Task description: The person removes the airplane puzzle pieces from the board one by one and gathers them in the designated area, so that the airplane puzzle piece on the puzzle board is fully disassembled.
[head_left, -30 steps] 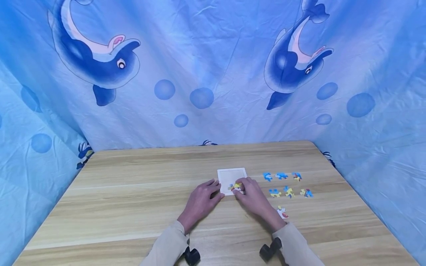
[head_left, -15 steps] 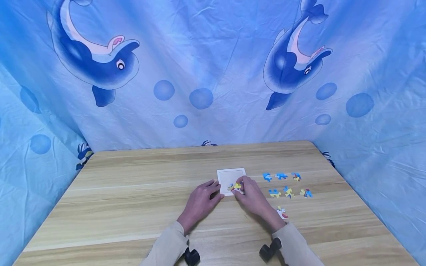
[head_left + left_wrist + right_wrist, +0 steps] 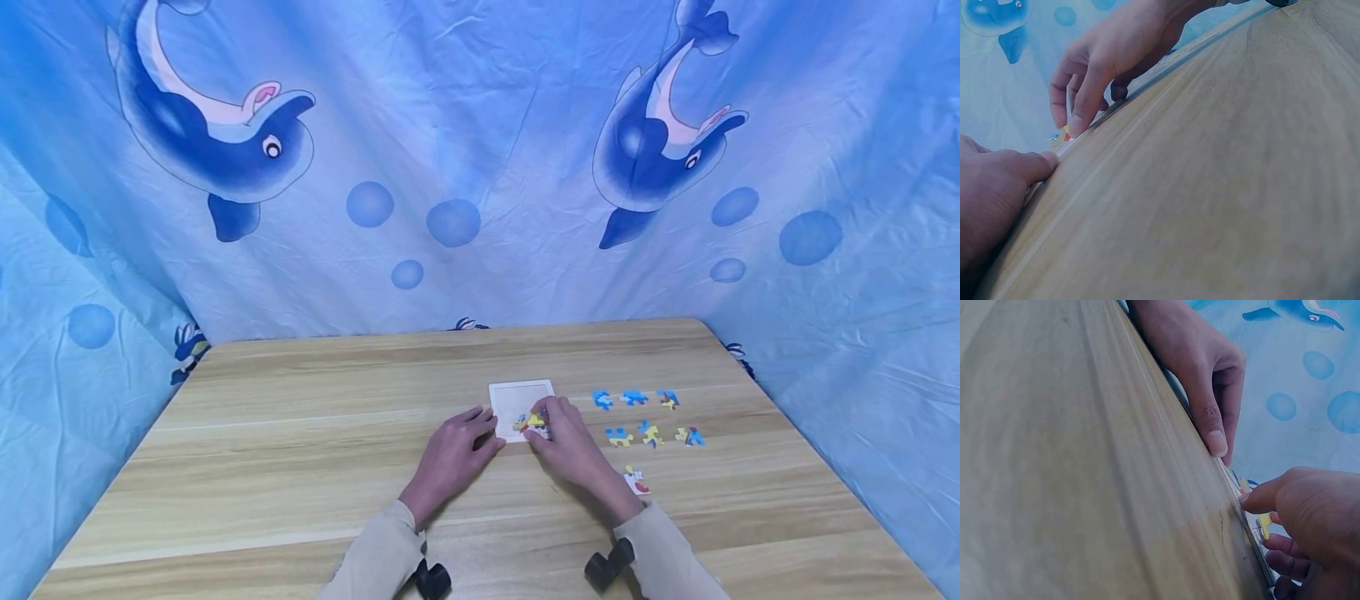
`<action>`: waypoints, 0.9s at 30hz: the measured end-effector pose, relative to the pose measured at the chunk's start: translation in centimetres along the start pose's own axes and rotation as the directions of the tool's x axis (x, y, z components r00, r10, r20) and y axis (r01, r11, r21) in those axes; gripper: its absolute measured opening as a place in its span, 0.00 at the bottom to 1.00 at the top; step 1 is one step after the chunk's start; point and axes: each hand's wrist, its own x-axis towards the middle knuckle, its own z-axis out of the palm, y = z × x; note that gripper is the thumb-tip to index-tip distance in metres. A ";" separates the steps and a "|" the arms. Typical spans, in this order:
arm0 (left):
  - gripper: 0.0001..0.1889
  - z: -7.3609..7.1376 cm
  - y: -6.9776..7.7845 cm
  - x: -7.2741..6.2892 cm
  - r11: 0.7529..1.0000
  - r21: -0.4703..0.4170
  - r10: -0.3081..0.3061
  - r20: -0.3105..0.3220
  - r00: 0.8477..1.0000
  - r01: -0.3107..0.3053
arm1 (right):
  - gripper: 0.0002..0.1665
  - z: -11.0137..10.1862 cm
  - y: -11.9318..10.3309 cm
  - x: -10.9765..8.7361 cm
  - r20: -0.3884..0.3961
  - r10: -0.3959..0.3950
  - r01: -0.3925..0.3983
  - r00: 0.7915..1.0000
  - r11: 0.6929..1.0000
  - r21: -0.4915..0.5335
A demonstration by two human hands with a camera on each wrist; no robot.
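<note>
A white square puzzle tray lies on the table with a few joined jigsaw pieces in its near part. My left hand rests at the tray's left side, fingertips on the left rim and thumb at the near left corner. At the near right part of the tray, my right hand pinches a yellow jigsaw piece between thumb and fingers, low over the tray's bed. The fingers hide part of that piece. In the left wrist view the right hand reaches down to the tray with its fingertips close together.
Several loose jigsaw pieces lie right of the tray, among them a blue one, a yellow one and a white and red one near the right forearm. Behind the wooden table hangs a blue dolphin curtain.
The right fingers have shifted the pinched piece very slightly at the near right of the tray. The left hand and the loose pieces stay where they were.
</note>
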 end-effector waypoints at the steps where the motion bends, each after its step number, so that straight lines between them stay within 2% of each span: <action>1: 0.21 0.0 0.0 0.0 1.000 -0.001 -0.001 0.001 1.000 0.001 | 0.17 0.0 0.0 0.0 -0.005 -0.003 0.003 1.000 1.000 -0.005; 6: 0.22 0.0 -0.1 0.0 1.000 0.002 0.001 0.004 1.000 -0.001 | 0.16 0.1 0.1 0.1 -0.038 -0.007 0.007 0.999 1.000 -0.002; 16: 0.21 0.0 0.0 0.0 1.000 -0.007 0.000 -0.001 1.000 0.000 | 0.14 0.3 0.1 0.3 -0.045 0.013 -0.006 0.999 0.989 0.146; 24: 0.21 0.1 -0.2 0.0 1.000 -0.003 0.010 0.000 1.000 -0.010 | 0.15 0.3 0.1 0.3 -0.069 -0.056 0.063 0.996 0.993 0.102; 27: 0.21 0.1 -0.2 0.0 1.000 -0.005 0.004 0.005 1.000 -0.004 | 0.14 0.4 0.1 0.2 -0.060 -0.052 0.059 0.997 0.992 0.113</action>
